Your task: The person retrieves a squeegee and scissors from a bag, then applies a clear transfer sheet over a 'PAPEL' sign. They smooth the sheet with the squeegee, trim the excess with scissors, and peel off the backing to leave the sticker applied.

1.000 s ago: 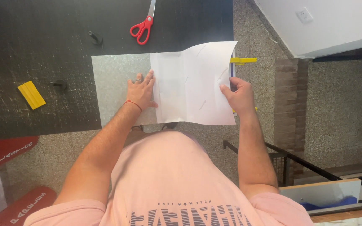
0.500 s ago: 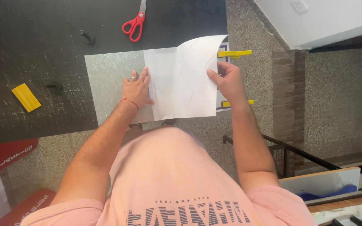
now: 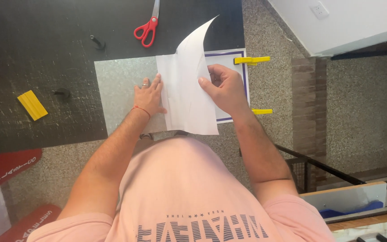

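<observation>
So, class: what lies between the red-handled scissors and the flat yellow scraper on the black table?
In the head view, between the red-handled scissors and yellow scraper sit two small black pegs; otherwise bare black table.

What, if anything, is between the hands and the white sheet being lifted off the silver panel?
Nothing visible. The right hand grips the curled white paper sheet directly, and the left hand presses flat at its left edge on the silver panel. The red-handled scissors lie apart.

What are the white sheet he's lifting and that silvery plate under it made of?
The white sheet looks like thin paper or a backing liner: matte, and it curls freely where the right hand lifts it. The silvery plate looks like brushed or speckled sheet metal, stiff and flat under the left hand, though it may be coated board.
</observation>
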